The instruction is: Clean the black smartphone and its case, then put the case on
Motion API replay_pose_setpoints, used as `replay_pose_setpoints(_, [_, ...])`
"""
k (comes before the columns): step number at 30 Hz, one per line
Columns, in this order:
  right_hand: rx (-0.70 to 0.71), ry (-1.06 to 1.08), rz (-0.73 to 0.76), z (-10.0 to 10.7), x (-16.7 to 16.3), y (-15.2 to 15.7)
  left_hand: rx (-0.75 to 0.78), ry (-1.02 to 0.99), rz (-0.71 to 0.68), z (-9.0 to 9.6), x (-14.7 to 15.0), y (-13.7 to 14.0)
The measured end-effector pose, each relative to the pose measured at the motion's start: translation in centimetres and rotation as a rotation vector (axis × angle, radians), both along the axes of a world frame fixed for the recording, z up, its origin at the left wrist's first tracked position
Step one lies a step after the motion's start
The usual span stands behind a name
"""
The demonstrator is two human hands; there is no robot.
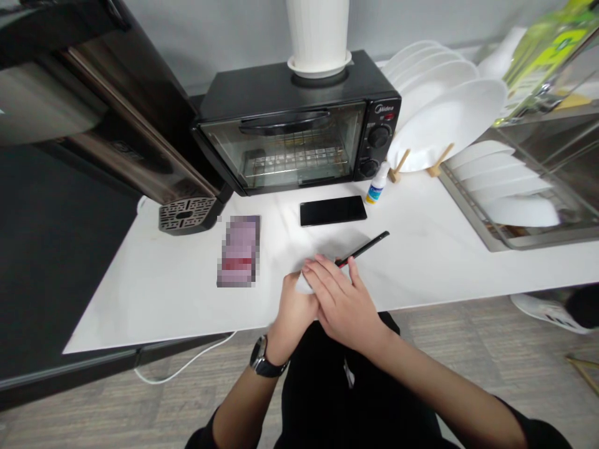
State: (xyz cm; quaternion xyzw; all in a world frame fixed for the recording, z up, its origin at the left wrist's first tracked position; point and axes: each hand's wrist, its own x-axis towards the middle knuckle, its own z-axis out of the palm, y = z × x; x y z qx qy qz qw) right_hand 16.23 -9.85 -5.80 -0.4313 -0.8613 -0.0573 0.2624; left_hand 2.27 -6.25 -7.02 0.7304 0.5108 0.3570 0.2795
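My left hand (296, 307), with a black watch (266, 357) on its wrist, is at the front of the white counter. It is closed around a small white piece (304, 285) like paper or cloth, mostly hidden. Laid over both is my right hand (340, 298), its fingers stretched and its thumb apart. From behind the right hand sticks out a slim black stick-like thing (364, 248) with a red part; whether it is held or lies on the counter I cannot tell. Beyond the hands lies a black phone (333, 211), and another phone (238, 251), blurred pink, is at the left.
A black toaster oven (299, 125) with a white pot (319, 31) on top stands at the back. By it are a small spray bottle (377, 183) and white plates (447, 121) in a wooden rack. A drinks machine (187, 215) stands left, a dish basket (496, 240) right.
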Motion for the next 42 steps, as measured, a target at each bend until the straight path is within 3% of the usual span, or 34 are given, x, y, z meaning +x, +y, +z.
replay_pose_setpoints(4, [0.033, -0.035, -0.035, 0.2, 3.7, 2.1, 0.031, 0.024, -0.023, 0.8, 0.0, 0.0])
replay_pose_setpoints(8, [0.066, -0.050, -0.185, 0.4, 6.9, 4.3, 0.017, -0.071, -0.053, 1.4, 0.3, 0.1])
replay_pose_setpoints(16, [-0.035, 0.087, -0.274, 0.9, 5.6, 3.7, 0.011, -0.101, -0.055, 1.2, 0.5, 0.0])
replay_pose_setpoints(25, [-0.073, 0.042, 0.037, 0.5, 2.3, 1.0, 0.078, 0.065, 0.007, 1.2, 0.4, 0.2])
replay_pose_setpoints(28, [-0.022, -0.042, 0.062, 0.6, 2.5, 1.0, 0.081, 0.067, 0.013, 1.1, 0.3, 0.1])
replay_pose_setpoints(36, [0.001, -0.069, -0.229, 0.4, 9.9, 4.2, 0.005, -0.066, -0.052, 1.5, 0.5, -0.1])
replay_pose_setpoints(42, [-0.049, 0.148, -0.352, -0.2, 6.8, 3.0, 0.016, -0.035, -0.040, 1.5, 0.6, -0.2])
